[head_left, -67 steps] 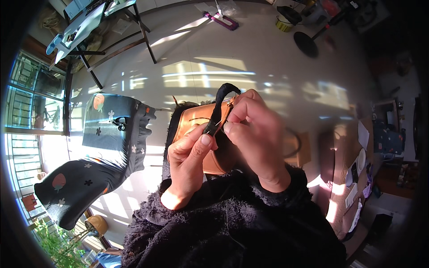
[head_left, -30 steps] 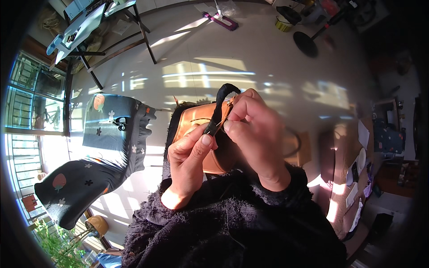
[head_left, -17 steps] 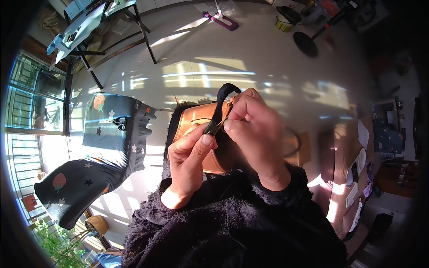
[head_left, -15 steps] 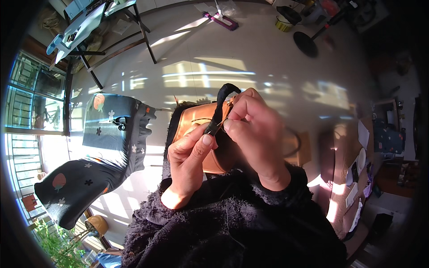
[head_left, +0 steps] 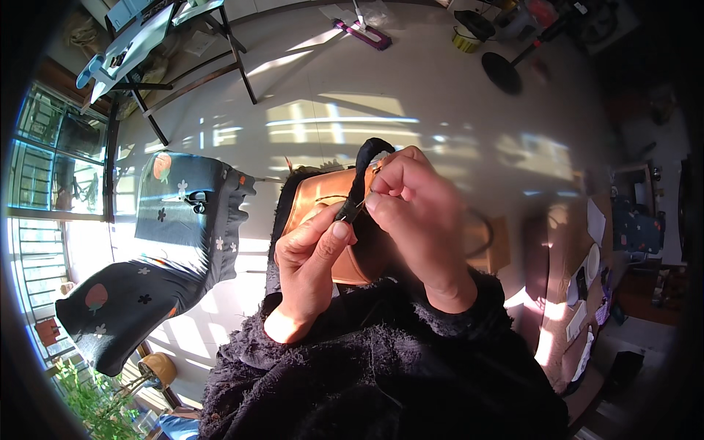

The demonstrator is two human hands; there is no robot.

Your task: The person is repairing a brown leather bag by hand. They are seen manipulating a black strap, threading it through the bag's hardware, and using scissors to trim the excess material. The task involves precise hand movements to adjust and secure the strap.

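black cloth strap (head_left: 359, 180), narrow and soft, arches between the two bare hands in the head view, above a smooth tan leather-like piece (head_left: 304, 194) with a curved edge. its rounded top bends over toward the person's right, and its lower end sits in the left hand (head_left: 308, 253).

the left thumb and index finger are pressed together on that end, gripping it tightly from both sides; the other left fingers curl in underneath, partly hidden.

the right hand (head_left: 422, 213) is just beside the strap, its thumb and index finger brought together at the tips, the remaining fingers folded in toward the palm. they pinch a fine light strand (head_left: 361, 203) that runs from the fingertips toward the strap; it is too small to tell whether it is thread or something stiffer.

a thin dark wavy cord (head_left: 331, 197) lies across the tan piece, near the left index finger. both wrists come out of the sleeves of a fuzzy black garment (head_left: 330, 389). well apart on the left stands a seat draped in dark grey cloth with strawberry and flower motifs (head_left: 158, 282), on a sunlit pale floor (head_left: 293, 81).
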